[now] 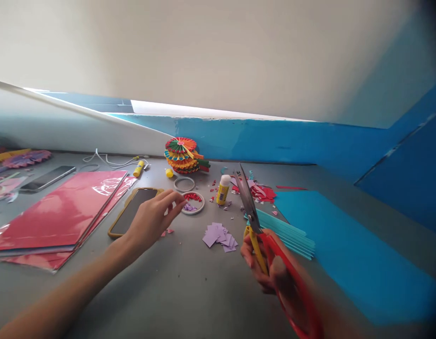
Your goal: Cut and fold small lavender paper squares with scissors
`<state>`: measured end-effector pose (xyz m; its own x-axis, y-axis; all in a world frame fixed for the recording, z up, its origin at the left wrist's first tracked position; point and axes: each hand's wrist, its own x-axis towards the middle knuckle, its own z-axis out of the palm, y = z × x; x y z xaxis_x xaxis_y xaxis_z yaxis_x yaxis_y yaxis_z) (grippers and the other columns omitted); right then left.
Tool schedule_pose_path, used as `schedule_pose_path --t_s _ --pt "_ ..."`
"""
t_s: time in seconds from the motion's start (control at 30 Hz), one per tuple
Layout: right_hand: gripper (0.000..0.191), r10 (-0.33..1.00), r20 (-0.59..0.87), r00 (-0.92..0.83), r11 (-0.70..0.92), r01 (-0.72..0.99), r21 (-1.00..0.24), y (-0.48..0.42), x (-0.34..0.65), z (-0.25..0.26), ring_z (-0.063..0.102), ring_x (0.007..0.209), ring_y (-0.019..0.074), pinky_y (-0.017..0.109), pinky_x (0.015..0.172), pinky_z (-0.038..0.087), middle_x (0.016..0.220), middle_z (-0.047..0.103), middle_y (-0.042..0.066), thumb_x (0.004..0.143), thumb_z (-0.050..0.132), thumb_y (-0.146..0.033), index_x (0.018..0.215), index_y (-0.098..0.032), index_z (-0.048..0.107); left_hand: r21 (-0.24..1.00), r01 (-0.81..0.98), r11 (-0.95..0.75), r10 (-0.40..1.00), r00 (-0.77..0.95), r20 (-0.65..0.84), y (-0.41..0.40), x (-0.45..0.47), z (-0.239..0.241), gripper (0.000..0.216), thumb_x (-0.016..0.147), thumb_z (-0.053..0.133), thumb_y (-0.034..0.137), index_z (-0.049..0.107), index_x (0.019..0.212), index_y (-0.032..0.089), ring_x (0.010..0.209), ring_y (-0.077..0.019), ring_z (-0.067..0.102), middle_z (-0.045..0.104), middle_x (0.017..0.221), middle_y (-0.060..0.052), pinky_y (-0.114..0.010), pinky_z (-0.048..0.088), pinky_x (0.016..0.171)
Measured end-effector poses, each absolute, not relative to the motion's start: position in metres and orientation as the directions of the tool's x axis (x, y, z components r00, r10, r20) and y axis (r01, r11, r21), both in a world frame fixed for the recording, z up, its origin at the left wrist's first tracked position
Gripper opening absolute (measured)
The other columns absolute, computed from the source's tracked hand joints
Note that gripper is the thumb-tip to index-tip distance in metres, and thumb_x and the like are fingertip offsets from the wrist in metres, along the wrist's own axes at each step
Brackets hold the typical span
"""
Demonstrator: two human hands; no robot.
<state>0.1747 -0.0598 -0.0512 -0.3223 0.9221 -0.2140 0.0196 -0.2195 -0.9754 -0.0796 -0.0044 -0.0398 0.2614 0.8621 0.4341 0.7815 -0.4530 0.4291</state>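
Right hand [274,278] closed around red-yellow scissors [249,200], blades up. Left hand [152,221] half open, holding nothing visible, near round dish [192,209]. Glue stick [224,189] label unreadable.

scissors [257,247]: red and yellow handles, grey blades | paper rosette [182,155]: red, green, yellow pleats | paper strips [284,233]: teal | paper squares [219,237]: lilac | paper sheets [55,207]: pinkish red
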Motion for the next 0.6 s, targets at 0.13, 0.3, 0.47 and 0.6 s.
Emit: schedule_pose_path --t_s 0.13,0.3,0.47,0.6 --pt "0.059 0.909 -0.140 -0.393 -0.110 0.097 -0.989 -0.065 0.177 -0.041 0.027 0.052 0.0092 0.021 0.046 0.029 0.073 0.039 -0.004 0.074 0.041 -0.081 0.089 -0.024 0.039 0.291 0.848 -0.443 0.858 0.307 0.413 0.011 -0.083 -0.052 0.019 0.095 0.045 0.029 0.062 0.095 0.021 0.067 -0.0125 0.057 0.065 0.098 -0.003 -0.024 0.040 0.064" --pt "0.034 0.847 -0.152 -0.510 0.108 0.444 -0.890 -0.067 0.183 -0.024 0.050 0.068 0.0149 0.024 0.062 0.042 0.079 0.052 -0.001 0.084 0.059 -0.053 0.097 -0.024 0.048 0.270 0.845 -0.461 0.848 0.331 0.413 0.014 -0.087 -0.060 0.021 0.095 0.045 0.024 0.066 0.100 0.024 0.079 -0.0166 0.063 0.067 0.102 -0.004 -0.026 0.044 0.068" --pt "0.039 0.707 -0.026 -0.707 0.553 0.575 -0.603 -0.064 0.182 -0.031 0.060 0.080 0.0217 0.028 0.069 0.042 0.092 0.065 0.002 0.067 0.081 -0.033 0.097 -0.022 0.059 0.294 0.804 -0.516 0.822 0.368 0.434 0.012 -0.084 -0.058 0.026 0.096 0.041 0.020 0.066 0.105 0.022 0.084 -0.0169 0.064 0.066 0.104 -0.006 -0.029 0.048 0.074" --pt "0.035 0.572 -0.021 -0.820 0.669 0.481 -0.566 -0.066 0.182 -0.036 0.061 0.081 0.0207 0.025 0.069 0.043 0.092 0.069 0.004 0.070 0.078 -0.040 0.093 -0.019 0.063 0.336 0.670 -0.662 0.747 0.549 0.376 -0.002 -0.060 -0.057 0.021 0.094 0.049 0.026 0.066 0.106 0.023 0.093 -0.0153 0.064 0.066 0.106 -0.005 -0.026 0.050 0.082"
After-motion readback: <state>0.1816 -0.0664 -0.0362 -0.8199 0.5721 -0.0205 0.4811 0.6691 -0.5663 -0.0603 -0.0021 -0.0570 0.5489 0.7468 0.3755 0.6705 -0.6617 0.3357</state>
